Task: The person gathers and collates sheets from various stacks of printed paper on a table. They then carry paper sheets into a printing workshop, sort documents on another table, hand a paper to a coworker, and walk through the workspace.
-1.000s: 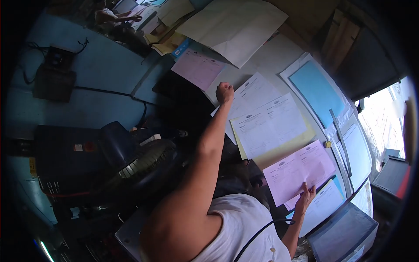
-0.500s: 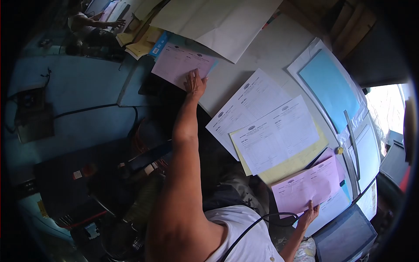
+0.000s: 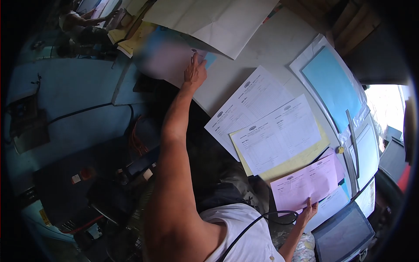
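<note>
1. Head view, and containers first: one crinkled bag sits by the right forearm, packed with something I can't make out; beside it, one grey box, its inside hidden from here.
2. On to the right grip: closed, fingers pinching the lower edge of the near pink form, which lies at the near end of the surface, over a pale form.
3. Far end now: the left grip is down on the far pink form, index finger stretched out, thumb just beside it; whether it pinches the paper, I cannot tell.
4. Count them between the hands: two white forms, overlapping, two printed headings on each, with one yellow sheet poking out underneath.
5. Over on the right, one blue sheet tops white paper and clear plastic; up top, one large sheet, cut off by the frame.
6. Hard to see: a blur swallows the far pink form's left part, the small print can't be read, and the person at top left is small and dim.
</note>
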Available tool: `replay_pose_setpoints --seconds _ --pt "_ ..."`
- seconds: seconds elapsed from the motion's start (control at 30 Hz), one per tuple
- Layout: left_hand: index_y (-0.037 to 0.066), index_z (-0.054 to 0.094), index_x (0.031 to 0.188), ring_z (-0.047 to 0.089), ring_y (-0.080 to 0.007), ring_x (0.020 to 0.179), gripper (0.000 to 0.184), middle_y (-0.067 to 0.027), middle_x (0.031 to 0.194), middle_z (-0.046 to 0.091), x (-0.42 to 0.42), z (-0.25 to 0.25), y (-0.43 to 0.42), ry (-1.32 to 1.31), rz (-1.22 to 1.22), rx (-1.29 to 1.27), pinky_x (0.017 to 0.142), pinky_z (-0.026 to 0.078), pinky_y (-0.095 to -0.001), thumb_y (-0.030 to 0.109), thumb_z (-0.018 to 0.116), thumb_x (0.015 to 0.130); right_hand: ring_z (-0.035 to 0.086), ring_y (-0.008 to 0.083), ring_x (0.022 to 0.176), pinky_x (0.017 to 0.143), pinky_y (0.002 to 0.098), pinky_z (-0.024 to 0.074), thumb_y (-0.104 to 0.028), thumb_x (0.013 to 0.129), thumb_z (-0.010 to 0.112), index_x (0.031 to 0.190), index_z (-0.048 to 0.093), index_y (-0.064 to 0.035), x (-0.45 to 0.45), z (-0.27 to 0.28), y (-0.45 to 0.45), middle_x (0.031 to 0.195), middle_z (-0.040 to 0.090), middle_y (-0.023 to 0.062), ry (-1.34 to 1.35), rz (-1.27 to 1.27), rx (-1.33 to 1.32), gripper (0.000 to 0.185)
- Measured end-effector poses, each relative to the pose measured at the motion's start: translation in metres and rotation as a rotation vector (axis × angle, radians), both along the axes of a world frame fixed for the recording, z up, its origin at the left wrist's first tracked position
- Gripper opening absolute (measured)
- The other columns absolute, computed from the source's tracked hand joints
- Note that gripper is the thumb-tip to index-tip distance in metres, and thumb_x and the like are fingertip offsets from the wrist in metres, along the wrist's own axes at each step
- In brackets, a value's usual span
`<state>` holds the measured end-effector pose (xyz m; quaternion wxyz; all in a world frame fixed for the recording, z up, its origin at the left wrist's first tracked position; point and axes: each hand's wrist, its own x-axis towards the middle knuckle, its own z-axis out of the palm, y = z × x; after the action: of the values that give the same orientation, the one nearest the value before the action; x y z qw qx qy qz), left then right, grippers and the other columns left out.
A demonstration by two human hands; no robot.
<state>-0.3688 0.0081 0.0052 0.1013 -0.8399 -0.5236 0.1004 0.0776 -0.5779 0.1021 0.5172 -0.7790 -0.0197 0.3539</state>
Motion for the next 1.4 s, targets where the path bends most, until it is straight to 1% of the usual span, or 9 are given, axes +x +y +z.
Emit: replay_pose_setpoints --seconds 0.1,0.17,0.27,0.37,0.5,0.67,0.8,1.07,1.4 --pt "0.013 0.055 0.133 0.047 -0.0381 0.122 0.048 -0.018 0.141 0.039 0.03 -0.003 0.004 -0.21 0.249 -0.084 0.093 0.041 -0.065 0.027 0.063 0.088 0.06 0.013 0.093 0.083 0.0263 0.0463 -0.012 0.092 0.067 0.118 0.06 0.0052 -0.004 0.006 0.01 0.108 0.067 0.0071 -0.027 0.015 0.007 0.032" --pt "0.007 0.054 0.132 0.051 -0.0393 0.119 0.054 -0.0198 0.134 0.047 0.039 -0.013 0.011 -0.27 0.418 -0.057 0.092 0.044 -0.0619 0.035 0.063 0.087 0.059 0.0127 0.092 0.082 0.026 0.0461 -0.012 0.092 0.067 0.117 0.06 0.0052 -0.003 0.004 0.008 0.107 0.067 0.0071 -0.02 0.008 0.003 0.031" --pt "0.005 0.046 0.137 0.058 -0.0413 0.111 0.059 -0.0226 0.124 0.056 0.036 -0.02 0.02 -0.199 0.305 -0.058 0.087 0.052 -0.0544 0.034 0.062 0.089 0.06 0.0133 0.092 0.083 0.0266 0.0463 -0.011 0.093 0.066 0.117 0.06 0.0055 0.001 -0.002 -0.004 0.107 0.067 0.0082 -0.004 -0.005 0.005 0.03" --pt "0.006 0.043 0.14 0.064 -0.0441 0.101 0.057 -0.0243 0.115 0.06 0.033 -0.021 0.026 -0.202 0.194 -0.068 0.083 0.055 -0.0508 0.029 0.059 0.09 0.062 0.0143 0.093 0.086 0.0278 0.0466 -0.011 0.094 0.065 0.118 0.058 0.0059 0.003 -0.004 -0.013 0.108 0.067 0.0095 0.003 -0.008 0.001 0.03" --pt "0.009 0.041 0.143 0.064 -0.0447 0.1 0.056 -0.0259 0.115 0.06 0.034 -0.017 0.032 -0.167 0.158 -0.09 0.083 0.055 -0.0515 0.021 0.057 0.091 0.061 0.0146 0.095 0.088 0.028 0.0456 -0.012 0.094 0.065 0.119 0.058 0.0067 0.003 -0.005 -0.015 0.11 0.067 0.0098 -0.002 -0.01 -0.031 0.032" --pt "0.022 0.04 0.146 0.065 -0.0454 0.096 0.062 -0.026 0.131 0.049 0.033 -0.009 0.041 -0.059 0.059 -0.196 0.082 0.055 -0.0513 0.009 0.056 0.087 0.06 0.0151 0.098 0.09 0.0281 0.0446 -0.011 0.094 0.065 0.12 0.057 0.0073 0.002 -0.008 -0.012 0.111 0.067 0.0101 0.017 -0.038 -0.03 0.033" --pt "0.022 0.042 0.143 0.065 -0.0467 0.096 0.06 -0.0256 0.138 0.042 0.033 0.003 0.05 -0.062 0.069 -0.297 0.083 0.055 -0.0508 0.009 0.055 0.086 0.06 0.0152 0.098 0.091 0.0284 0.0446 -0.011 0.094 0.066 0.12 0.058 0.0074 0.0 -0.008 -0.007 0.112 0.067 0.0099 -0.005 -0.03 -0.045 0.033" --pt "0.017 0.046 0.136 0.063 -0.0461 0.103 0.054 -0.0264 0.14 0.037 0.04 0.017 0.051 -0.066 0.097 -0.374 0.09 0.052 -0.0517 0.031 0.06 0.085 0.06 0.0136 0.097 0.089 0.027 0.0447 -0.01 0.093 0.066 0.122 0.058 0.0071 0.004 -0.016 -0.011 0.113 0.067 0.0091 0.0 -0.04 -0.047 0.034" --pt "0.014 0.048 0.133 0.063 -0.0486 0.099 0.055 -0.0287 0.136 0.04 0.041 0.012 0.055 -0.074 0.078 -0.327 0.086 0.054 -0.0539 0.037 0.062 0.085 0.059 0.0123 0.095 0.087 0.0262 0.0445 -0.01 0.094 0.066 0.121 0.059 0.0063 -0.001 -0.012 -0.003 0.11 0.067 0.0073 -0.019 -0.041 -0.04 0.033"
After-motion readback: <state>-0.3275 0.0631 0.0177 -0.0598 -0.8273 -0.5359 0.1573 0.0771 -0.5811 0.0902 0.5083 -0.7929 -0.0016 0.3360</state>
